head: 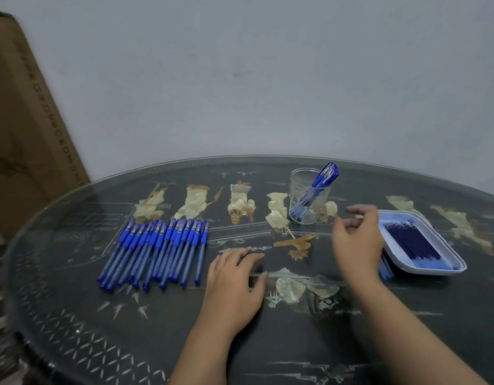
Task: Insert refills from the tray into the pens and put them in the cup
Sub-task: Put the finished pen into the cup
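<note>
Several blue capped pens (157, 251) lie side by side on the left half of the table. A clear cup (307, 201) at the back holds blue pens leaning to the right. A white tray (445, 269) at the right holds several dark blue refills (415, 241). My left hand (234, 276) rests flat on the table just right of the pens, fingers spread, holding nothing. My right hand (357, 237) hovers, blurred, between the cup and the tray with its fingers loosely curled; nothing shows in it. Blue pen parts (384, 268) peek out under that hand at the tray's left edge.
The round dark table (73, 301) has a glass top with pale inlaid figures. A brown cardboard box (26, 129) leans against the wall at the left. A grey wall stands right behind the table's far edge.
</note>
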{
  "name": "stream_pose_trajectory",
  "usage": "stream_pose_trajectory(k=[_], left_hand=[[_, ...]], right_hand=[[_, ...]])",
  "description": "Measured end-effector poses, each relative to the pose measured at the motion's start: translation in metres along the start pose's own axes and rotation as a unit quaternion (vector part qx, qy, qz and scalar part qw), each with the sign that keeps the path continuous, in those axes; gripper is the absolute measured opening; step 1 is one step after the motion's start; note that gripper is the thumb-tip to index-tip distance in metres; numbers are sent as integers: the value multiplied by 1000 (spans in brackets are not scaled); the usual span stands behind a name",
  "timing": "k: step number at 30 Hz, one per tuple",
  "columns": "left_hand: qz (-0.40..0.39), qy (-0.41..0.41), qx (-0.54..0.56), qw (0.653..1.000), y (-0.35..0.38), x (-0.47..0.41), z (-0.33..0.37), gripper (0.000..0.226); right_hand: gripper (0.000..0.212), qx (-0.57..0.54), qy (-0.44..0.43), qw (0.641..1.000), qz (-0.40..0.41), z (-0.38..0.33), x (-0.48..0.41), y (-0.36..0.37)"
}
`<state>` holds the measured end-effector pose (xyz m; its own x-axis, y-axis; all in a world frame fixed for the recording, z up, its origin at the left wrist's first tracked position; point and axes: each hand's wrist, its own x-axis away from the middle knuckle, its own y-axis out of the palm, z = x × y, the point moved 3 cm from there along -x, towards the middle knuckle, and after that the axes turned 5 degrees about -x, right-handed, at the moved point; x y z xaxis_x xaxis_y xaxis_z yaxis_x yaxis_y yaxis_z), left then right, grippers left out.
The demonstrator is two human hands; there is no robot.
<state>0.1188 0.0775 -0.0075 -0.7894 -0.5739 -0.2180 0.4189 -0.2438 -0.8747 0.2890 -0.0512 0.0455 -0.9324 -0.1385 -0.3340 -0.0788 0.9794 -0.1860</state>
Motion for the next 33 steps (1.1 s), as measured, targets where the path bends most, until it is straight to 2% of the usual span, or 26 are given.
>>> stream_pose_trajectory(k=[4,10,13,16,23,33], left_hand=[[42,-2,45,998,-13,4,-4,34],[121,-64,1,991,-43,17,-53,31],[161,-97,-29,982,-55,25,-81,30],[156,-127,-61,978,-62,33,-100,32],[123,-136,-71,980,-63,42,-112,40],[102,-138,-69,983,-61,41,-111,43]], right_hand=[[19,44,30,994,-96,23,46,16],[20,100,-74,972,-199,9,93,65],[14,132,-120,952,-249,-1,109,98],[17,160,-135,937,-280,-13,118,127],[35,204,-136,935,-257,-22,130,158],[35,238,-124,930,-250,-23,137,160]])
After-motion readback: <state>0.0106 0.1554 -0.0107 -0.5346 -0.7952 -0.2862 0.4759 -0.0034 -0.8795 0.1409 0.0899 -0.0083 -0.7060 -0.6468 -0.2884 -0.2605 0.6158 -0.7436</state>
